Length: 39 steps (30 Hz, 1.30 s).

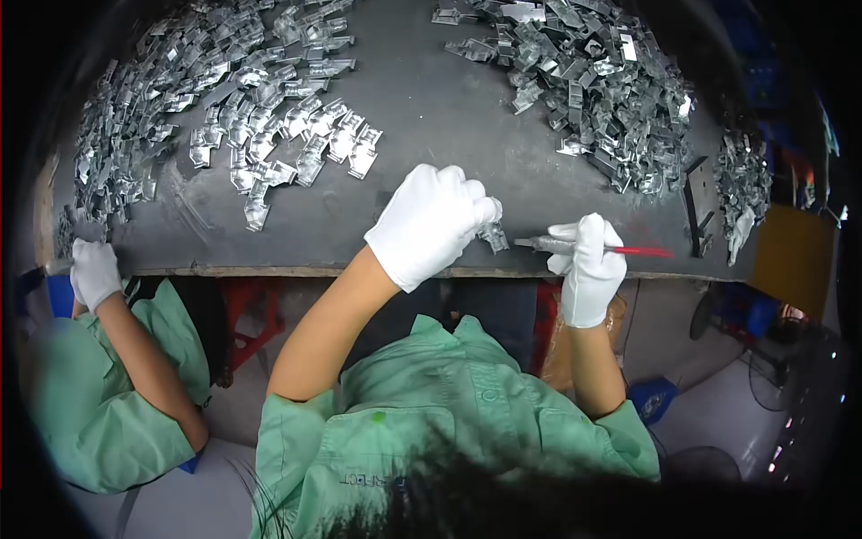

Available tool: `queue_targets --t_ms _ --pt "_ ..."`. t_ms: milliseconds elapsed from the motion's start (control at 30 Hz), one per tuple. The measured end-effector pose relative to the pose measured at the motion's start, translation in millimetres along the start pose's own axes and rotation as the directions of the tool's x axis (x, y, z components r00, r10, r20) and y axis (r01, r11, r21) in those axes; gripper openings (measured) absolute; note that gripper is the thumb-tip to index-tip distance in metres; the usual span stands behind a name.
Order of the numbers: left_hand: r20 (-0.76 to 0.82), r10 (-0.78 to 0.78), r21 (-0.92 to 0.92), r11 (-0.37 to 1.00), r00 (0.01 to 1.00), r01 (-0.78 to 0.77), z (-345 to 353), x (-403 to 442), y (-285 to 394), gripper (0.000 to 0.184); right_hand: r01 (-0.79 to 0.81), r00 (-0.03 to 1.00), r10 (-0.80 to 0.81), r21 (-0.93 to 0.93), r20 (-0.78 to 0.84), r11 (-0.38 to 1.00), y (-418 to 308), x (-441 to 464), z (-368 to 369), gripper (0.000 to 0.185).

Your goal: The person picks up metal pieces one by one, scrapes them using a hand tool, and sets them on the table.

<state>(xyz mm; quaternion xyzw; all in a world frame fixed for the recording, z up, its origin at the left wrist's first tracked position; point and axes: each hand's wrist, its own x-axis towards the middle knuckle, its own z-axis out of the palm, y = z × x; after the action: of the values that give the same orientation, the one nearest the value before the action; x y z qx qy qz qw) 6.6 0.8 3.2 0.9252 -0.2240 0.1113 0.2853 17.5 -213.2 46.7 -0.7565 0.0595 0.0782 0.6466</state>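
My left hand point(437, 225), in a white glove, is closed on a small shiny metal bracket point(495, 236) near the table's front edge. Part of the bracket is hidden by the fingers. Just to the right, my right hand point(588, 265), also gloved in white, grips a slim pen-like tool point(646, 252) with a red rear end and a greyish front. Its front end points left at the bracket, with a small gap between them. The exact kind of tool is too small to make out.
Many loose metal brackets point(269, 117) cover the left of the dark table point(404, 108). Another heap of metal parts point(611, 99) lies at the right, with a smaller pile point(743, 180) beyond it. A co-worker's gloved hand point(95, 272) is at the left edge.
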Motion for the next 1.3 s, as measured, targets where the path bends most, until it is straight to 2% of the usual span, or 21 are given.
queue_targets --t_ms 33,67,133,167,200,333,367,433,500,533,800,833,867,900,933,967,1067,1100,1200,1267,1300 --pt "0.009 -0.003 0.009 1.000 1.000 0.003 -1 1 0 0.017 -0.010 0.999 0.012 0.074 -0.037 0.997 -4 -5 7 0.015" --pt "0.017 -0.004 0.017 1.000 1.000 0.003 -1 3 -1 0.017 0.318 0.948 -0.309 -0.167 0.080 0.933 -4 -1 5 0.009" --pt "0.028 -0.001 0.032 1.000 1.000 0.000 0 2 -3 0.013 0.821 0.558 -0.676 -0.440 0.482 0.364 -6 10 -1 0.004" --pt "0.034 -0.003 0.037 0.999 0.999 0.001 2 1 -3 0.012 0.790 0.608 -0.625 -0.457 0.490 0.410 -13 4 5 0.011" --pt "0.032 0.000 0.031 1.000 0.999 -0.001 2 1 -2 0.012 0.830 0.535 -0.602 -0.502 0.593 0.243 -15 3 4 0.010" --pt "0.012 0.000 0.013 1.000 1.000 0.000 2 1 -3 0.013 0.830 0.484 -0.664 -0.540 0.570 0.141 0 -9 15 0.008" --pt "0.006 0.001 0.006 1.000 1.000 -0.001 2 1 -2 0.013 0.821 0.486 -0.681 -0.553 0.548 0.140 3 -11 16 0.007" --pt "0.042 -0.006 0.037 0.999 0.999 0.005 -1 2 -1 0.014 0.733 0.670 -0.601 -0.514 0.435 0.445 9 -4 8 0.008" --pt "0.041 -0.006 0.034 0.999 0.999 0.004 -3 1 1 0.018 0.252 0.960 -0.203 -0.275 0.192 0.928 8 7 6 0.024" --pt "0.026 0.001 0.012 1.000 1.000 -0.001 -4 0 2 0.023 -0.230 0.968 0.225 0.032 0.113 0.973 4 10 6 0.038" --pt "-0.002 0.018 0.002 1.000 1.000 -0.018 -1 2 -1 0.038 -0.252 0.962 0.243 0.061 0.125 0.966 2 9 13 0.035" --pt "-0.016 0.021 -0.003 1.000 1.000 -0.021 -1 3 0 0.039 -0.263 0.960 0.254 0.064 0.118 0.963 2 9 14 0.023" --pt "-0.029 0.022 -0.006 1.000 0.999 -0.023 0 3 0 0.039 0.173 0.976 -0.133 -0.243 0.174 0.954 2 10 15 0.019" --pt "-0.031 0.020 0.007 1.000 0.999 -0.019 1 2 -1 0.037 0.566 0.824 -0.456 -0.470 0.337 0.677 2 10 16 0.015" --pt "-0.032 0.019 0.020 1.000 0.999 -0.018 3 2 -1 0.036 0.804 0.548 -0.622 -0.557 0.559 0.208 -1 9 16 0.012" --pt "-0.032 0.022 0.032 0.999 0.999 -0.021 4 2 -1 0.034 0.824 0.566 -0.403 -0.515 0.719 0.238 -21 0 18 0.011" --pt "-0.045 0.017 0.019 1.000 0.999 -0.016 9 0 -4 0.030 0.800 0.394 -0.687 -0.596 0.611 -0.071 8 -21 39 0.014" --pt "-0.053 0.009 0.010 1.000 0.999 -0.009 7 1 -2 0.028 0.777 0.407 -0.654 -0.618 0.638 -0.119 13 -27 38 0.014" --pt "-0.033 0.001 0.025 1.000 0.999 0.000 5 1 -1 0.028 0.868 0.418 -0.531 -0.497 0.737 -0.006 -11 -16 27 0.018" --pt "-0.040 0.004 0.009 1.000 0.999 -0.003 4 1 -1 0.027 0.776 0.552 -0.639 -0.611 0.536 0.158 -4 4 16 0.013" --pt "-0.045 0.005 -0.002 1.000 0.999 -0.005 4 2 0 0.027 0.426 0.904 -0.368 -0.408 0.217 0.808 -4 3 15 0.018"
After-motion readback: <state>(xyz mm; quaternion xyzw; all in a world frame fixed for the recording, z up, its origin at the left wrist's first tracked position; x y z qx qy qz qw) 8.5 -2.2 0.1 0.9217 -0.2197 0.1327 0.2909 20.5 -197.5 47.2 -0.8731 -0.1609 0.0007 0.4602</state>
